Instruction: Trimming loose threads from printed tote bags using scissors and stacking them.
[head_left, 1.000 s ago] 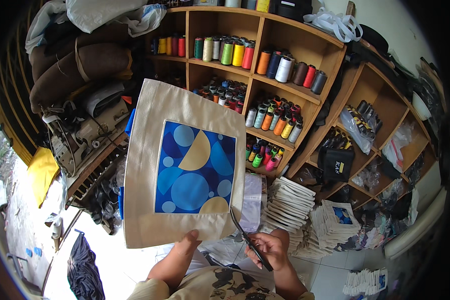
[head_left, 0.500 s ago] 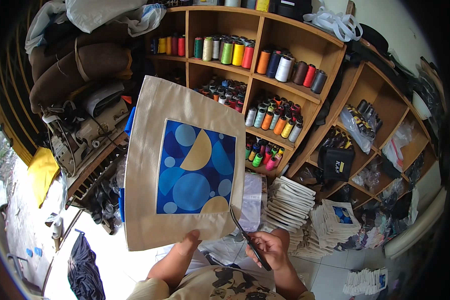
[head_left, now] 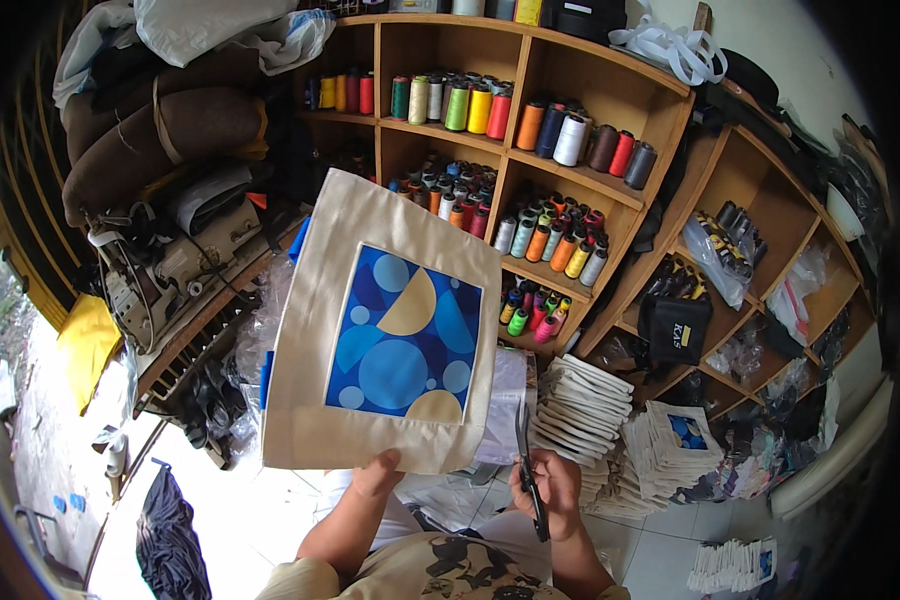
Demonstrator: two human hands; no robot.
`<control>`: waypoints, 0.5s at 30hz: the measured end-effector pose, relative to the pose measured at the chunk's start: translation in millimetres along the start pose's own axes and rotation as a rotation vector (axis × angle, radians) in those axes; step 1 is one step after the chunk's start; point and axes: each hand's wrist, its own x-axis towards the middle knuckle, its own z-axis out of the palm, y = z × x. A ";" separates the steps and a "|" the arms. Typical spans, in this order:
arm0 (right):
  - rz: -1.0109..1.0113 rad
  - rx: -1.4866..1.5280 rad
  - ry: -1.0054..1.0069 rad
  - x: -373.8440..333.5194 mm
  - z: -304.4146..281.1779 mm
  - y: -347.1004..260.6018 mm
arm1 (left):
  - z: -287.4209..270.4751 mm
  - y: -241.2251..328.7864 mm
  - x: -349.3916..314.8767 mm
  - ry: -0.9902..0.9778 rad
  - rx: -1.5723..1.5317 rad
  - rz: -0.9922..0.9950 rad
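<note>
A beige cloth tote bag (head_left: 310, 330) is held up in front of me, tilted a little. On its face is a blue square panel (head_left: 395, 370) with pale blue circles and tan half-circles. Blue straps show at the bag's left edge. My left hand (head_left: 378, 472) grips the bag's bottom edge, thumb in front and the other fingers hidden behind the cloth. To the right of the bag, my right hand (head_left: 550, 482) is closed around black scissors (head_left: 528, 470). The blades point up, apart from the cloth.
Wooden shelves (head_left: 450, 130) with many thread cones stand ahead. A stack of folded cream bags (head_left: 580, 400) and a pile of bags with blue panels (head_left: 675, 440) sit at the right. A sewing machine (head_left: 170, 275) is at the left. Dark cloth (head_left: 170, 530) lies on the floor.
The bag has shifted slightly right, its lower edge rising. My right hand has moved right and up, taking the scissors away from the bag's edge and turning them more upright.
</note>
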 end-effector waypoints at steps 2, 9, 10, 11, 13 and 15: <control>-0.071 -0.472 0.014 3.8 -2.8 -3.2 | 4.1 -0.6 5.6 0.011 -0.006 0.005; 0.105 -0.434 -0.111 2.7 -4.9 -12.1 | 20.2 7.4 14.3 0.183 0.014 -0.098; 0.168 -0.358 -0.134 -1.2 -11.1 -8.3 | 18.2 7.9 15.2 0.184 0.014 -0.098; 0.170 -0.358 -0.134 -3.6 -15.7 -8.1 | 13.8 8.2 16.1 0.168 0.002 -0.110; 0.243 -0.413 -0.140 -7.7 -17.5 -10.7 | 9.3 6.6 17.2 0.151 -0.013 -0.127; 0.101 -0.770 -0.110 -2.8 0.4 -30.1 | 5.2 7.8 17.5 0.143 -0.075 -0.121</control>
